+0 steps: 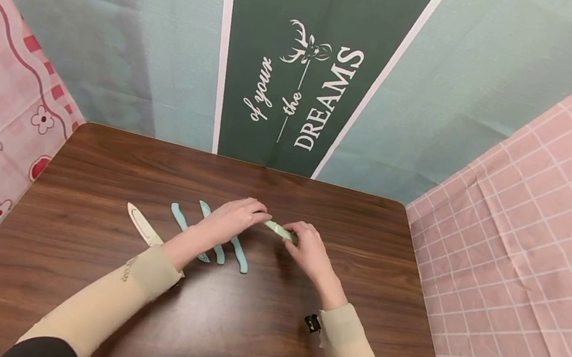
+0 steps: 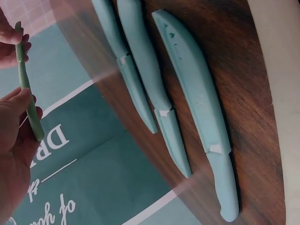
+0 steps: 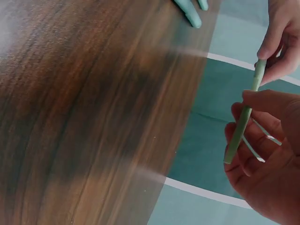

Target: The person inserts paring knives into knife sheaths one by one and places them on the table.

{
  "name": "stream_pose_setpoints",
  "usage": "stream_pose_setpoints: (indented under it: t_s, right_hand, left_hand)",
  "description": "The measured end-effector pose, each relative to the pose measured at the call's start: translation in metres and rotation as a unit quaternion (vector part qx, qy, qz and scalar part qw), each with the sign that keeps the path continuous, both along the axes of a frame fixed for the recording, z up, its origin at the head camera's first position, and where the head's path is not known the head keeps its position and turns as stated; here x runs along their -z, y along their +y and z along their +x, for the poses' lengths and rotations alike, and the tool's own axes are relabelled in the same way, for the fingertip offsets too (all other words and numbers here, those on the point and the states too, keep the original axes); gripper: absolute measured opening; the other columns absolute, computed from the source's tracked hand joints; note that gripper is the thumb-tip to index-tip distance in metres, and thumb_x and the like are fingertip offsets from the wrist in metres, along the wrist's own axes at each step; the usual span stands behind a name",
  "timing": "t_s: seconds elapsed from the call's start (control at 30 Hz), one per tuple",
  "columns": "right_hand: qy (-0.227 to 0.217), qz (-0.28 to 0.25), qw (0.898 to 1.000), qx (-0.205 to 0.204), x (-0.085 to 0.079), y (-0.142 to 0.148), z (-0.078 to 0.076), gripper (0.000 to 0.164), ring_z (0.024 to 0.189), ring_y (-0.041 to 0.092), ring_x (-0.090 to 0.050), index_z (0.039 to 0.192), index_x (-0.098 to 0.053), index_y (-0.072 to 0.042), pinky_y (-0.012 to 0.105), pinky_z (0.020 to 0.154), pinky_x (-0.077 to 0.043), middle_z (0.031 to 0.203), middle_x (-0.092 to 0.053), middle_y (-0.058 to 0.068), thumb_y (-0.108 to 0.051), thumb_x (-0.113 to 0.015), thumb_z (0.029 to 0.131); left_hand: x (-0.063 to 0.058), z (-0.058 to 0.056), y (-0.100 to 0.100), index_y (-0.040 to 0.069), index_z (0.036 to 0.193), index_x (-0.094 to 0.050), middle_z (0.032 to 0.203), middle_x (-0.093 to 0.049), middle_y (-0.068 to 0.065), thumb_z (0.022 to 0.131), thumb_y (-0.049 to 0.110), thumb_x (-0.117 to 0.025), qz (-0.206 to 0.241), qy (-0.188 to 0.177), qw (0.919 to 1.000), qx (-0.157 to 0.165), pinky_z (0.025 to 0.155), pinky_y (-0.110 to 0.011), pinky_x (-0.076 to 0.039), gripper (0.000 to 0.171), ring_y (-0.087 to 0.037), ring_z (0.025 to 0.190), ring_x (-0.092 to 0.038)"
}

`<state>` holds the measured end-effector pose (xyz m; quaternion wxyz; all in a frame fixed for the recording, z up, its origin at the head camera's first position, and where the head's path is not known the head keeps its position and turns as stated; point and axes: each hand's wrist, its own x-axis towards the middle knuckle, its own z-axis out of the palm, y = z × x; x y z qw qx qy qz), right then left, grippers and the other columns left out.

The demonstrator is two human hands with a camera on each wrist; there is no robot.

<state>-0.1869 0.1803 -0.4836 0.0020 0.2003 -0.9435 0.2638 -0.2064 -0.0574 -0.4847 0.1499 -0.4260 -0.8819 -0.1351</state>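
Observation:
Both hands hold a slim green knife (image 1: pixel 280 230), its blade seemingly covered by a green sheath, just above the table. My left hand (image 1: pixel 235 218) grips its left end, and my right hand (image 1: pixel 309 248) pinches its right end between thumb and fingers. In the left wrist view the green knife (image 2: pixel 23 75) shows a small step along its length. Which end is the handle, I cannot tell. The right wrist view has the right hand (image 3: pixel 267 154) near, with one end of the green knife (image 3: pixel 239 131) lying over its fingers.
Three sheathed light-blue knives, one of them larger (image 2: pixel 194 84), lie side by side beneath the left forearm. A cream pointed knife (image 1: pixel 142 222) lies left of them, partly hidden by the sleeve. Patterned cloth walls (image 1: pixel 541 217) border the brown wooden table (image 1: pixel 366 234).

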Motion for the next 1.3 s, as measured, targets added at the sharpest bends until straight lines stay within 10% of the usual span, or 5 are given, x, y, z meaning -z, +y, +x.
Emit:
stream_pose_setpoints:
  t_s: [0.67, 1.3]
  right_hand:
    - [0.054, 0.082, 0.994, 0.043, 0.037, -0.012, 0.017, 0.027, 0.083, 0.024, -0.064, 0.104, -0.072, -0.004, 0.043, 0.068, -0.056, 0.097, -0.066, 0.008, -0.013, -0.078, 0.079]
    - [0.080, 0.103, 0.990, 0.045, 0.064, -0.021, 0.023, 0.021, 0.086, 0.025, -0.065, 0.097, -0.070, -0.005, 0.043, 0.069, -0.057, 0.096, -0.065, 0.007, -0.014, -0.078, 0.079]
  left_hand:
    - [0.034, -0.015, 0.019, 0.010, 0.117, -0.067, 0.118, -0.065, -0.007, 0.093, 0.002, -0.057, -0.082, 0.022, 0.9964, 0.010, 0.097, -0.031, -0.051, 0.027, -0.023, 0.112, -0.062]
    - [0.050, -0.018, 0.025, 0.012, 0.117, -0.066, 0.121, -0.063, -0.005, 0.095, 0.001, -0.055, -0.148, -0.035, 0.9883, -0.013, 0.092, -0.030, -0.053, 0.027, -0.022, 0.114, -0.061]
